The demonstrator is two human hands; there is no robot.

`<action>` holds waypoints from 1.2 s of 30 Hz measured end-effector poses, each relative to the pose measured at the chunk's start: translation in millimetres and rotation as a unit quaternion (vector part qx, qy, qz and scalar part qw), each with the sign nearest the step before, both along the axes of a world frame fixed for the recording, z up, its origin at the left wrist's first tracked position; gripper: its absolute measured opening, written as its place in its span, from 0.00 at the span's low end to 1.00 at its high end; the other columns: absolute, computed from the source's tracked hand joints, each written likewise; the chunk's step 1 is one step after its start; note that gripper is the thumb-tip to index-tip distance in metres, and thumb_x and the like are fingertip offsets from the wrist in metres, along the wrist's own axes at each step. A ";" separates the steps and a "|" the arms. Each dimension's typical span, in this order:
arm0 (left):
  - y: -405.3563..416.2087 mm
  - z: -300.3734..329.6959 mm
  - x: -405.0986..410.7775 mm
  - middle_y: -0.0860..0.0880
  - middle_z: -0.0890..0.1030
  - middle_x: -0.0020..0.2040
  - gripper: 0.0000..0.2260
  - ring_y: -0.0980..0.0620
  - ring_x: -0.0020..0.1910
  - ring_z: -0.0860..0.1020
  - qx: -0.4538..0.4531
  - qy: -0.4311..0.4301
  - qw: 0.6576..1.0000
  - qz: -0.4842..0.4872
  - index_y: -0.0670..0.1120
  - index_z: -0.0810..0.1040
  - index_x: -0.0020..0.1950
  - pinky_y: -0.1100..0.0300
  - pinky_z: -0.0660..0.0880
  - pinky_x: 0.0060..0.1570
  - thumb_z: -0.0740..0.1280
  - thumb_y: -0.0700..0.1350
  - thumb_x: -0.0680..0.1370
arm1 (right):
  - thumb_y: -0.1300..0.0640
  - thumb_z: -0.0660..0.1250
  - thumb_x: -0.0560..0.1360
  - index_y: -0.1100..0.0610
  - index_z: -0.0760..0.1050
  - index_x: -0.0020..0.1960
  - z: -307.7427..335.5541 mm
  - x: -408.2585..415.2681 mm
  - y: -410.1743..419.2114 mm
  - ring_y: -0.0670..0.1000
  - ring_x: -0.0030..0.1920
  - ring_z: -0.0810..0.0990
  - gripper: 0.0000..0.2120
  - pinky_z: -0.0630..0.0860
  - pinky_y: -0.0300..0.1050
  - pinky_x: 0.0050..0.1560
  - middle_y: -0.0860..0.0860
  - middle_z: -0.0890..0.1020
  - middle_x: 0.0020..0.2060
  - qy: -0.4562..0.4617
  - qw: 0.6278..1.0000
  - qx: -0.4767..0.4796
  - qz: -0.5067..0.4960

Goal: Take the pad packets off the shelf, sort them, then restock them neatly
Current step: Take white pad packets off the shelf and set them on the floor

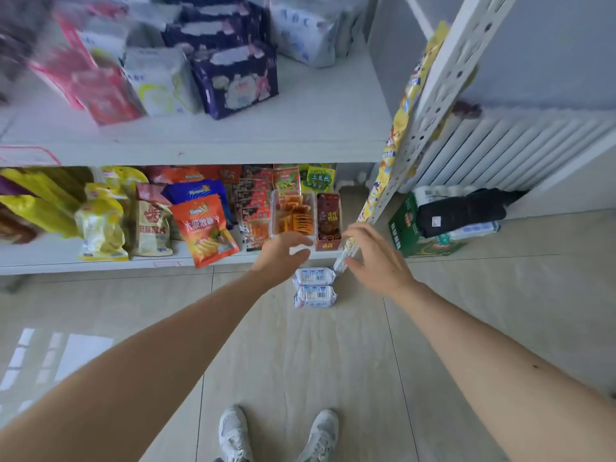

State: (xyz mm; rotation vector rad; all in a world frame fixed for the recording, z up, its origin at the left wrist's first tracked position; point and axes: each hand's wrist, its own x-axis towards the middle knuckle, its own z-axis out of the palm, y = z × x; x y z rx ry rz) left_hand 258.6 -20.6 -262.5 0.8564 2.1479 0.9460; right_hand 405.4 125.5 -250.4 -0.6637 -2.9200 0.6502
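Pad packets stand on the upper white shelf (pixel 300 128): a dark purple packet (pixel 236 81), a white and green one (pixel 160 81), red and pink ones (pixel 103 95), and white and blue ones (pixel 303 35) at the back right. Two white packets (pixel 315 287) lie side by side on the floor below the shelf corner. My left hand (pixel 283 255) hovers open just above and left of them. My right hand (pixel 376 255) is open to their right, fingers spread. Neither hand holds anything.
The lower shelf (pixel 100 261) carries snack bags and a clear tub (pixel 293 211). A perforated white upright (pixel 433 95) with a hanging yellow snack strip stands at the right. A green carton (pixel 410 235), a black bag and a radiator sit beyond. My shoes show on the tiled floor.
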 end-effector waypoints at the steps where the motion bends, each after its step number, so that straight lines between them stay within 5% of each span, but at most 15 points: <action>1: -1.4 19.2 -3.1 0.52 0.79 0.60 0.10 0.54 0.58 0.76 0.008 -0.007 1.000 -0.005 0.48 0.80 0.59 0.62 0.71 0.53 0.66 0.44 0.78 | 0.57 0.66 0.76 0.53 0.70 0.66 19.3 -3.2 -1.9 0.47 0.60 0.73 0.19 0.73 0.42 0.50 0.45 0.69 0.65 0.004 1.000 0.004 0.003; 7: -7.6 123.4 -37.8 0.50 0.81 0.55 0.12 0.58 0.45 0.78 0.060 0.009 0.998 -0.036 0.46 0.79 0.60 0.61 0.75 0.54 0.65 0.41 0.77 | 0.58 0.67 0.76 0.54 0.70 0.66 114.8 -34.7 -9.0 0.48 0.60 0.74 0.19 0.73 0.43 0.54 0.47 0.70 0.66 0.029 0.999 0.038 0.005; 16: -1.0 208.8 -111.7 0.51 0.79 0.52 0.10 0.56 0.52 0.77 0.119 0.099 0.986 -0.068 0.44 0.79 0.58 0.64 0.71 0.51 0.66 0.41 0.77 | 0.57 0.67 0.75 0.53 0.70 0.65 184.2 -90.2 4.2 0.50 0.60 0.75 0.19 0.74 0.52 0.57 0.49 0.71 0.64 0.081 0.994 0.072 -0.032; 28: 93.6 234.3 -213.6 0.50 0.81 0.54 0.12 0.55 0.53 0.79 0.121 0.141 0.982 -0.042 0.44 0.80 0.58 0.64 0.73 0.58 0.66 0.39 0.75 | 0.52 0.67 0.75 0.54 0.70 0.63 204.7 -173.4 92.3 0.55 0.59 0.75 0.18 0.75 0.56 0.53 0.51 0.73 0.62 0.104 0.988 0.091 -0.069; 36: 142.8 228.4 -266.6 0.47 0.79 0.61 0.16 0.51 0.60 0.77 0.094 0.180 0.977 -0.066 0.43 0.75 0.63 0.59 0.71 0.63 0.68 0.42 0.76 | 0.51 0.71 0.72 0.54 0.70 0.64 194.9 -237.1 133.9 0.55 0.63 0.72 0.23 0.71 0.49 0.57 0.52 0.73 0.64 0.092 0.988 0.078 -0.094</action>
